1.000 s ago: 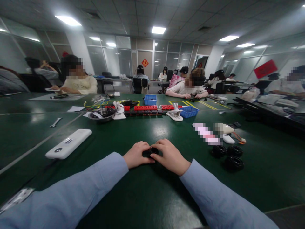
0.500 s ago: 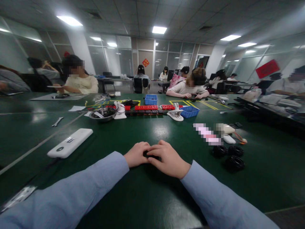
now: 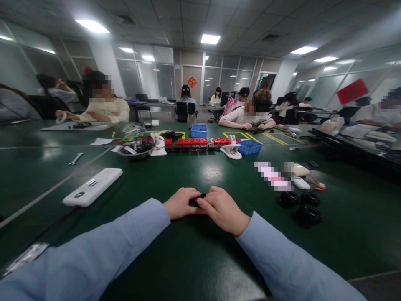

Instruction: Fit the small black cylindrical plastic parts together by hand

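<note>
Holding a small black part [image 3: 203,195] between the left hand [image 3: 182,203] and the right hand [image 3: 224,211], low over the green table [image 3: 150,177], close in at the centre. Curved loosely round it from the left, thumb and fingers parted; bent more tightly over it from the right, thumb laid across. Mostly hidden, so cannot tell its full shape. Flanked on the right, well apart, by three black round parts [image 3: 309,214], with a white mouse-shaped item [image 3: 301,183] and a pixelated pink item [image 3: 273,176] just beyond; on the left by a white oblong device [image 3: 94,187] and, past it, a wrench [image 3: 76,159]. Faced farther out by a metal bowl [image 3: 134,156] of dark cables, a row of red blocks [image 3: 192,141] and a white clip [image 3: 232,151]. Backed at the far edge by a person in a cream top [image 3: 108,109].
</note>
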Demonstrator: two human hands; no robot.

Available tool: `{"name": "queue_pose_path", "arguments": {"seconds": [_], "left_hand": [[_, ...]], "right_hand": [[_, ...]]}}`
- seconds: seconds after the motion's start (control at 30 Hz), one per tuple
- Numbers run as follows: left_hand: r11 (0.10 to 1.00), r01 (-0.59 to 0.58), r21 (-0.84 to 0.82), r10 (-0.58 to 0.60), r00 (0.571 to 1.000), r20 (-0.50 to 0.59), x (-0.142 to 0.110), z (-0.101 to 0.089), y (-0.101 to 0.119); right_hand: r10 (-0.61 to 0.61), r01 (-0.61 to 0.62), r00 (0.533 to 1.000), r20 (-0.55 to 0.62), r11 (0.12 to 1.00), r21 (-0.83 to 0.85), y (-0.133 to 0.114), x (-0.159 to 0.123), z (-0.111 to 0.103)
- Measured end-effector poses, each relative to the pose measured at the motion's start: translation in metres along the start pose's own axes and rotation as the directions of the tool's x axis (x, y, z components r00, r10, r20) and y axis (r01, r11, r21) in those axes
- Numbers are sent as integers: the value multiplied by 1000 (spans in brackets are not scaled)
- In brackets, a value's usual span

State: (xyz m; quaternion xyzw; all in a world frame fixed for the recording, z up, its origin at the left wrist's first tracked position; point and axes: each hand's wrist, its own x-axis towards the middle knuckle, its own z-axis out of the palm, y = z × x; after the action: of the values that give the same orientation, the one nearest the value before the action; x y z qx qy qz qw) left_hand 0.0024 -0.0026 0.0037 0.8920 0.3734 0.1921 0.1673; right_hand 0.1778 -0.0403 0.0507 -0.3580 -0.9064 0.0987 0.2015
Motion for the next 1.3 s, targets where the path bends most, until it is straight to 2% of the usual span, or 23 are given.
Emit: {"name": "queue_pose_path", "arguments": {"seconds": [0.27, 0.4, 0.47, 0.67, 0.77, 0.9, 1.1, 1.3], "left_hand": [[999, 4, -52, -2, 999, 42, 0, -3, 2], [999, -1, -34, 2, 999, 36, 0, -3, 2], [1000, 1, -21, 0, 1000, 32, -1, -2, 2], [1000, -12, -23, 12, 1000, 28, -1, -1, 1], [1000, -17, -16, 18, 999, 28, -1, 0, 0], [1000, -17, -1, 17, 999, 28, -1, 0, 1], [1000, -14, 5, 14, 999, 41, 0, -1, 1], [1000, -4, 0, 4, 999, 45, 0, -2, 2]], "right_hand": [[167, -167, 986, -16, 985, -46, 23, 3, 2], [338, -338, 941, 1, 941, -1, 30, 5, 4], [368, -368, 930, -3, 929, 35, 29, 5, 4], [236, -226, 965, -114, 970, 95, 20, 3, 3], [178, -172, 981, -82, 982, 79, 17, 2, 4], [185, -184, 983, -11, 980, 70, 15, 2, 3], [195, -193, 981, -13, 978, 73, 15, 1, 1], [140, -139, 990, -24, 990, 35, 13, 1, 1]]}}
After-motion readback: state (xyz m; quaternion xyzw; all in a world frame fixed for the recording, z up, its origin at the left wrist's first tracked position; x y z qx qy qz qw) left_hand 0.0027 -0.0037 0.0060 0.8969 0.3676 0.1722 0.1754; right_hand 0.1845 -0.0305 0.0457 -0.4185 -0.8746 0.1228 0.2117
